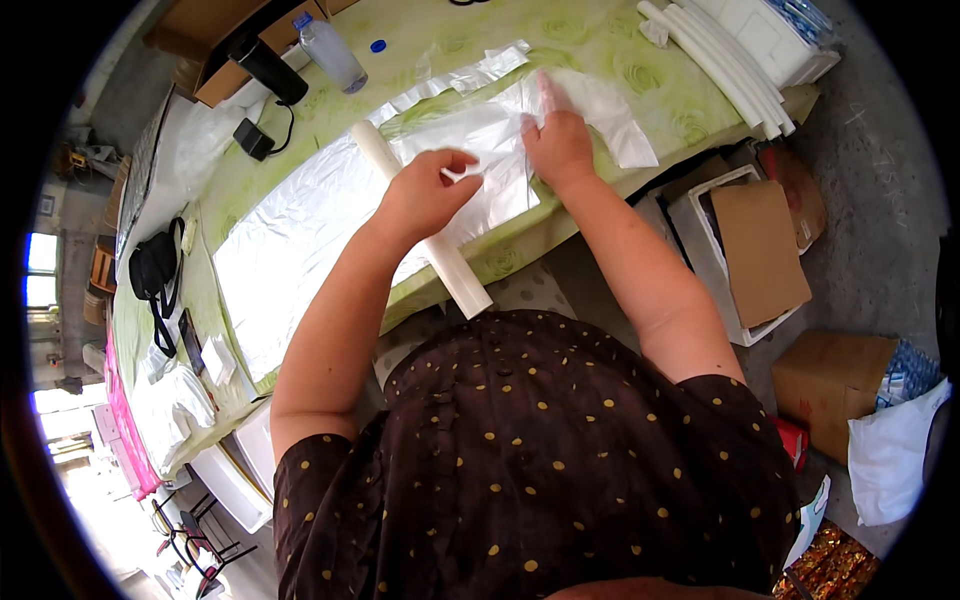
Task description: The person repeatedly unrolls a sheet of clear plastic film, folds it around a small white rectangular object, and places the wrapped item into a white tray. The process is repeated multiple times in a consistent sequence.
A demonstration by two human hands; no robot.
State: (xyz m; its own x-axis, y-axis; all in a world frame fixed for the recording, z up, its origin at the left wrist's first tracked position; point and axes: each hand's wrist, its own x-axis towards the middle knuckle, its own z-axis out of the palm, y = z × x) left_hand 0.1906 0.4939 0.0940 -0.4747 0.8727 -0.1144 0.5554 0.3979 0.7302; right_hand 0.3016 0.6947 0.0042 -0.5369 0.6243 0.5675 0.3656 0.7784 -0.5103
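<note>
Head view: the hands are over the table, on whose green cloth (690, 95) the film (300, 220) lies, running along the near edge and beneath both hands.
Left hand (430, 195): above the middle of the tube; its fingers are curled, with thumb and forefinger apart and nothing visible pinched between them. I cannot tell whether its underside touches the tube.
Right hand (562, 145): over the film, forefinger stretched away from the body, thumb standing apart from it; the other fingers are mostly hidden. The fingertip seems to rest on the film, perhaps to steady or smooth it.
Tube (455, 275): slanting across the film, its lower end jutting past the table edge toward the body. Its weight probably helps keep the thin sheet down, and the overhang puts that end within easy reach.
Strip (450, 80): a narrow, crinkled silvery length beyond the film.
Far side: a bottle (332, 55), a blue cap (378, 46) and a black cylinder (268, 68), apparently set back to leave working room near the body.
Right end: white rods (725, 75) lie side by side, well apart from the film, likely grouped for tidiness.
</note>
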